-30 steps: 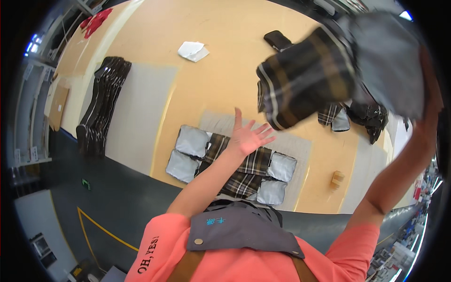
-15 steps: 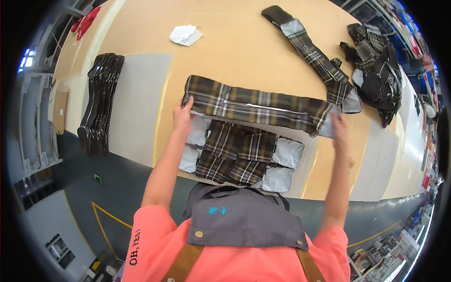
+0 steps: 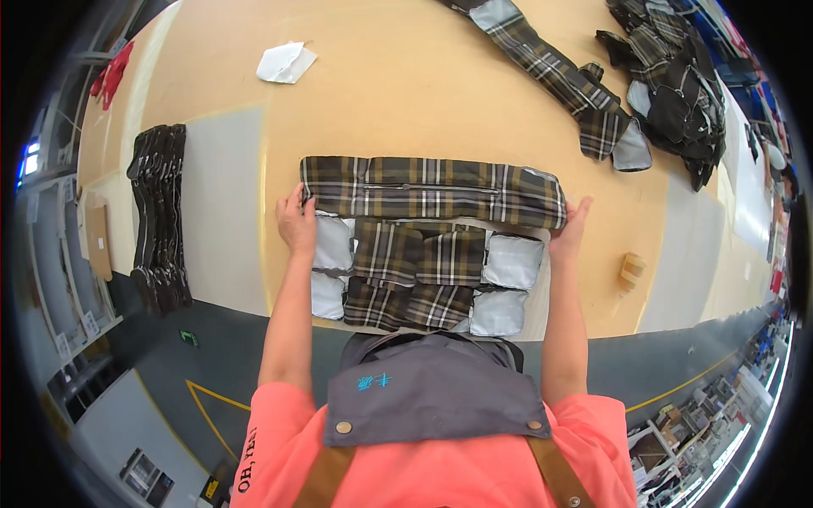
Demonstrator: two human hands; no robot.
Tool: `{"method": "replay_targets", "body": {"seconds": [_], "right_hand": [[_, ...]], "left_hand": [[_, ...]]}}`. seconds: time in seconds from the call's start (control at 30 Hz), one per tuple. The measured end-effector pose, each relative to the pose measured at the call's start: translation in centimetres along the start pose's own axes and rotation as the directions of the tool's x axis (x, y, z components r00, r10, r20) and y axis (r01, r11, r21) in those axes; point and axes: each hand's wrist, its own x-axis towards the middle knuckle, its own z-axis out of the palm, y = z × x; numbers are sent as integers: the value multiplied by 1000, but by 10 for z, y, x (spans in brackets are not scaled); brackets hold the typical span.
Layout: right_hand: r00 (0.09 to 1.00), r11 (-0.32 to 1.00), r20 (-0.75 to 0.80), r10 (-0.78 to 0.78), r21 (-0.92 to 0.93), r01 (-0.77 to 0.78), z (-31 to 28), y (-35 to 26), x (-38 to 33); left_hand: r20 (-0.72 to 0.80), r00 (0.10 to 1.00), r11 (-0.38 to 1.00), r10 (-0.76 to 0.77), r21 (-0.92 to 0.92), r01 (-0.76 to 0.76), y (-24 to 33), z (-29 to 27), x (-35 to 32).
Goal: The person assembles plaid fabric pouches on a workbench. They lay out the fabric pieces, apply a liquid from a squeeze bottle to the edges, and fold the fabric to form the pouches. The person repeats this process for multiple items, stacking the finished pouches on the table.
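Observation:
A long plaid fabric panel (image 3: 440,193) in black, olive and white stretches from side to side before me, a zipper (image 3: 432,188) along its middle. My left hand (image 3: 296,222) grips its left end, fingers at the edge. At the right end my right hand (image 3: 571,229) holds the corner, thumb pointing up and apart, the other fingers partly hidden by the cloth. Just nearer to me lie two rows of similar plaid pieces, an upper piece (image 3: 388,254) and a lower piece (image 3: 381,305), with silver-grey lining flaps (image 3: 514,261) at their ends.
Dark zippered strips (image 3: 158,216) are stacked at the table's left. Far right, another plaid strip (image 3: 542,68) lies slanting beside a heap of plaid and black pieces (image 3: 677,106). White scrap (image 3: 286,63), a tape roll (image 3: 631,269) and red cloth (image 3: 112,74) rest on the table (image 3: 381,102).
The panel has come down level above the two rows. The grey flap at its right end no longer shows. My right hand has moved inward, and the view has shifted.

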Motion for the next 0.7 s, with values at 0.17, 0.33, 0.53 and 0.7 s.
{"method": "replay_targets", "body": {"seconds": [0.17,0.33,0.53,0.7], "right_hand": [[974,900,46,-223,-375,223,12,4,-10],[856,666,267,-443,-541,514,60,5,-38],[767,405,515,-383,-653,640,118,59,-41],[748,479,623,-229,-597,644,114,71,-67]], "left_hand": [[67,998,998,-1,66,-3,-4,-5,9],[-112,964,965,243,131,-228,20,-24,10],[259,962,840,89,-538,67,136,-4,-26],[367,714,714,596,-649,-263,166,-27,-72]]}}
